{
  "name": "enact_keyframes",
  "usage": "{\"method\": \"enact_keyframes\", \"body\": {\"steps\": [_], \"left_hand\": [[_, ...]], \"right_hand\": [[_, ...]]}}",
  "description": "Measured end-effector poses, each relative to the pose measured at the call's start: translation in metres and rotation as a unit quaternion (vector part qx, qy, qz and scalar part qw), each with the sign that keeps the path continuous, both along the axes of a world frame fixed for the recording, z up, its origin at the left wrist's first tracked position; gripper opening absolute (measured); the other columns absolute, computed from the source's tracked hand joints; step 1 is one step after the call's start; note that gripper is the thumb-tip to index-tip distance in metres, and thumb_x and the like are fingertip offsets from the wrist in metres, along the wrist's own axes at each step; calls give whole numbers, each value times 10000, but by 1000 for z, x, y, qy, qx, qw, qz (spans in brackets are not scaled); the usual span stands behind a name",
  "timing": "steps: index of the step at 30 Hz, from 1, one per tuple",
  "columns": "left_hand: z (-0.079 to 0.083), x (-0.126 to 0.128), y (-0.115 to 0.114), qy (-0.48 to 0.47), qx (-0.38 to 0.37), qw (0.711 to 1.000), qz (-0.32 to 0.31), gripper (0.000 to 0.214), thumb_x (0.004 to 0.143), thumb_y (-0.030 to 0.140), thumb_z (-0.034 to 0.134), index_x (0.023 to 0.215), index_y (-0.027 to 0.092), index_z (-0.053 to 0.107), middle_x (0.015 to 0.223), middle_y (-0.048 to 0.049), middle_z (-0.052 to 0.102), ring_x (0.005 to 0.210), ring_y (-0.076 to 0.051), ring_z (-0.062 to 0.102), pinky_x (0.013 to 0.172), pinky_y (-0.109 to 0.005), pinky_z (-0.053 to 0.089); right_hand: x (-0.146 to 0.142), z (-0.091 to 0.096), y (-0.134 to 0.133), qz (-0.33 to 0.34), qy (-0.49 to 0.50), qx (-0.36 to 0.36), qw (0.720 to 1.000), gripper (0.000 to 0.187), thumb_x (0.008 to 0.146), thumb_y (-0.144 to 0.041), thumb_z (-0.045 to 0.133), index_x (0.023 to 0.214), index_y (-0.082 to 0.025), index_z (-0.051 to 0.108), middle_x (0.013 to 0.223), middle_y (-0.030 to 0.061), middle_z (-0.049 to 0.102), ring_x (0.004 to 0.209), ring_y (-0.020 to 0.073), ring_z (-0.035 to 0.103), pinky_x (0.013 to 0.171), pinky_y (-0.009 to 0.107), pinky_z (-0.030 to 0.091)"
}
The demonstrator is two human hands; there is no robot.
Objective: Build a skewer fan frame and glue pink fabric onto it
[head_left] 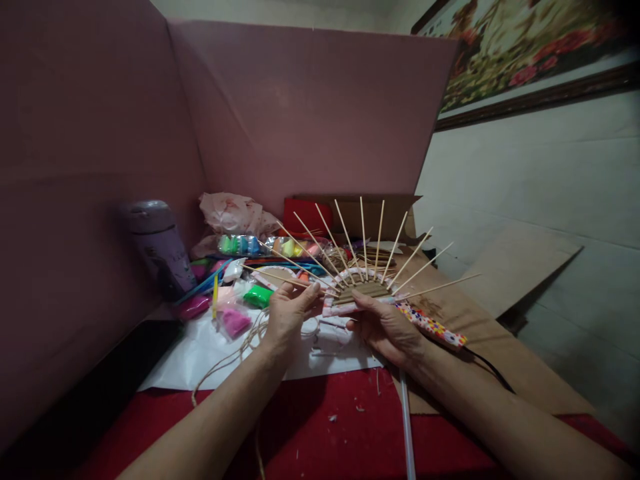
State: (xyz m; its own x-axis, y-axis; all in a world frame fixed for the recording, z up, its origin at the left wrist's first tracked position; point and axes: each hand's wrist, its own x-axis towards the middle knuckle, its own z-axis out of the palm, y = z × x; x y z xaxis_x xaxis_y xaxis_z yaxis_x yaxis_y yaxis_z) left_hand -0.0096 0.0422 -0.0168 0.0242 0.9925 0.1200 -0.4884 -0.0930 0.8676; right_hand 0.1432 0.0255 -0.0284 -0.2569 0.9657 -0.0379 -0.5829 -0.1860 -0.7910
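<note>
Centre frame: fan (361,291) base runs left-right, sticks (363,230) splay upward; left hand (290,313) pinches leftmost stick; right hand (387,330) grips base.

Skewer fan (361,291) and clay packets (257,295) block ahead; red cloth (330,427) free

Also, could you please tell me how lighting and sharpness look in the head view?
Head view: dim light; the fan of skewers held by the left hand and right hand is sharp; the purple bottle looks soft and shadowed; corners darken.
</note>
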Motion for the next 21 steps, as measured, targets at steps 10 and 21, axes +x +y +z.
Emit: {"method": "enact_keyframes", "body": {"steps": [10,21], "left_hand": [[0,0,-1,5,1,1000,-2,202,623,253,683,683,130,534,627,-15,644,558,-118,608,564,-258,494],[-1,0,0,4,0,1000,-1,214,602,267,694,664,132,539,619,-15,645,557,-121,610,568,-258,491]], "right_hand": [[2,-3,1,1,16,2,1000,85,741,-207,587,743,-128,618,622,20,631,657,137,610,525,210,482],[0,0,-1,-5,4,-2,1000,94,742,-201,583,735,-115,622,636,33,643,632,130,607,521,208,484]]}}
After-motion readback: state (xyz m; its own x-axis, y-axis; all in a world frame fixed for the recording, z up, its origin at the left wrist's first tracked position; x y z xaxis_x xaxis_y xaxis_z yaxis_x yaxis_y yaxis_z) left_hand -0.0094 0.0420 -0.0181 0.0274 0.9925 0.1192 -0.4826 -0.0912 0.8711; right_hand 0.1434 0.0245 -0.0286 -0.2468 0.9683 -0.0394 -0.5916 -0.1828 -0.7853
